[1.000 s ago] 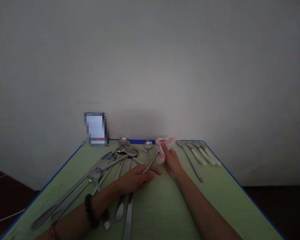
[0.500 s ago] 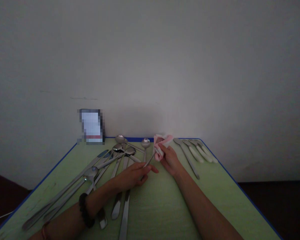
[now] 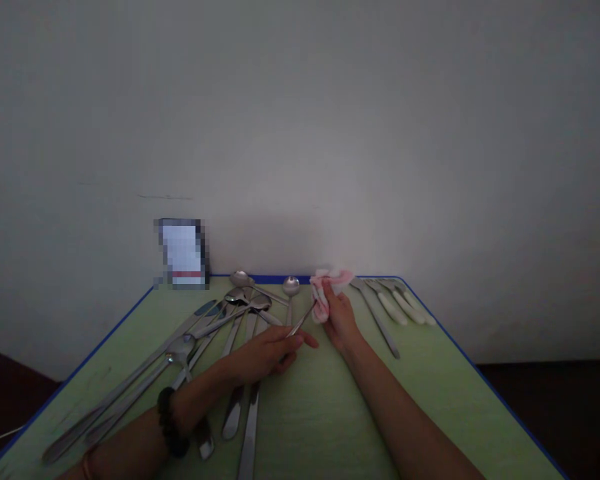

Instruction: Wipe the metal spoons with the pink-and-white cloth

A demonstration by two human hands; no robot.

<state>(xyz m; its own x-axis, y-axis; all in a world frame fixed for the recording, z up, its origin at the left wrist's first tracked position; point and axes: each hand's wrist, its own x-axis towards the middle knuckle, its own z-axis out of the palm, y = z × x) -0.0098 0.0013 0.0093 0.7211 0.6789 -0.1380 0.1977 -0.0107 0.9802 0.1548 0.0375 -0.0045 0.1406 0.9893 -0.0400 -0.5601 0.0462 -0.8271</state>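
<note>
My left hand (image 3: 267, 352) is closed on the handle of a metal utensil (image 3: 304, 319), which slants up and right; its far end is hidden in a pink and white cloth (image 3: 321, 303). Fingers of my right hand (image 3: 339, 312) pinch that cloth around the utensil's far end. Several steel spoons and knives lie in a loose, overlapping group to the left and partly under my left forearm. One round spoon (image 3: 291, 287) lies just behind my left hand.
On the right lie a long metal utensil (image 3: 380, 323) and several white-handled pieces (image 3: 410, 307). A blurred upright screen (image 3: 183, 250) stands at the back left. The green table (image 3: 320, 427) has a blue edge against a grey wall (image 3: 380, 133).
My right hand and the cloth have shifted slightly right and upward along the utensil, so more of its stem shows. My left hand has hardly moved.
</note>
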